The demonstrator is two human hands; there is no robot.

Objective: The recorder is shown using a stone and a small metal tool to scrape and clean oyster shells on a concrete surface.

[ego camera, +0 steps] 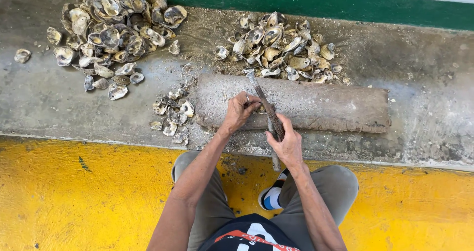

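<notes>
— Why is the left hand (240, 110) pressed on the log (296, 105)?
— Its fingers are curled shut around something small, likely an oyster, though the hand hides it. It looks pinned against the log, which would give it a firm rest.
— And the right hand (286, 143)?
— Closed tight around the handle of a long, rusty tool (264, 103). The tool runs slanting up across the log, passing just beside the left hand, so its edge can meet whatever is pinned there.
— Why three heaps of shells?
— Sorting, I'd judge. The big pile (111, 31) at far left and the small pile (173, 113) just left of the log look like opened halves; the pile behind the log (281, 46) seems closed.
— All on the floor?
— On a grey concrete ledge (424, 83), above the yellow floor (74, 196) where the person crouches.
</notes>
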